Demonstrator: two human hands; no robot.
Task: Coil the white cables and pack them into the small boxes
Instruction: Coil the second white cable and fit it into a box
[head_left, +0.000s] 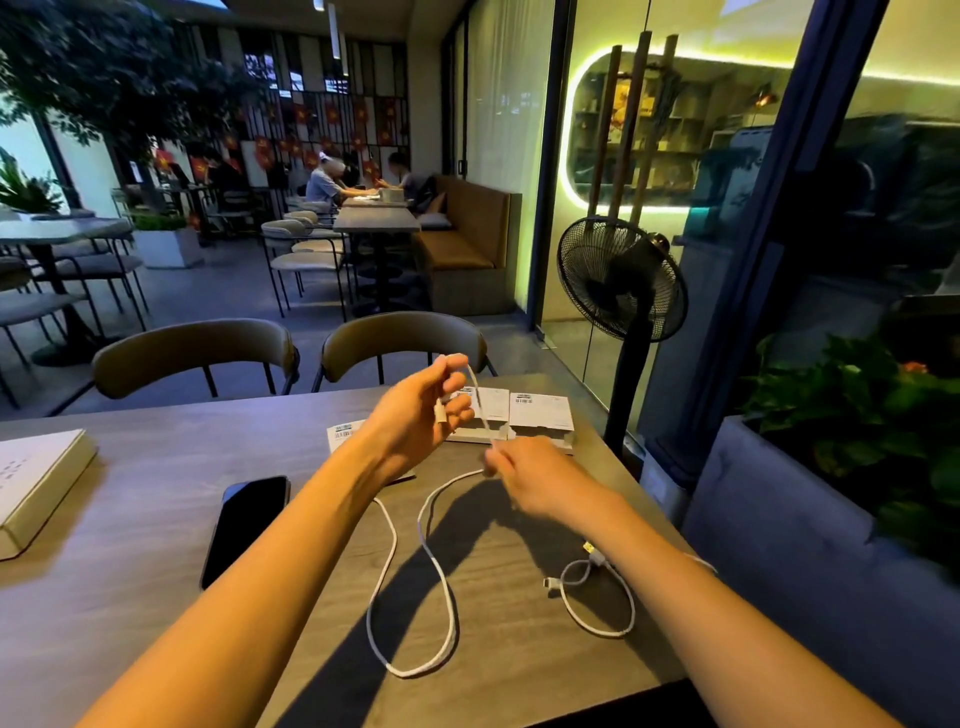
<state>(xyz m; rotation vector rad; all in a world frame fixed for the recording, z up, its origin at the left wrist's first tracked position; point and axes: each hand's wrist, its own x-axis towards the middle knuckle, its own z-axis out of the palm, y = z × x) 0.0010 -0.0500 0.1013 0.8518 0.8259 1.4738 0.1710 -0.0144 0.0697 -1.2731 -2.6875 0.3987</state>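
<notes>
A: Dim café terrace, grey wood-grain table (156, 519), glass wall on the right. Where is the work?

B: The left hand (415, 421) is raised above the table, fingers curled round one plug end of a long white braided cable (415, 587). The right hand (524, 470), blurred, seems to pinch the same cable lower down; the rest trails loose in a figure-eight on the tabletop.

A: What might go wrong?

B: I'd judge the slack could twist or snag as loops are wound, since it crosses itself. It might also drag across the second short white cable (597, 597), lying just beside the right forearm, and tangle with it.

A: And the small white cardboard boxes (540, 415)?

B: Beyond the hands at the far edge, near the corner; a careless sweep could push one off.

A: Anything else nearby?

B: A black smartphone (244, 525) lies face up to the left, a flat white carton (36, 483) farther left, a black pedestal fan (621, 278) past the corner.
</notes>
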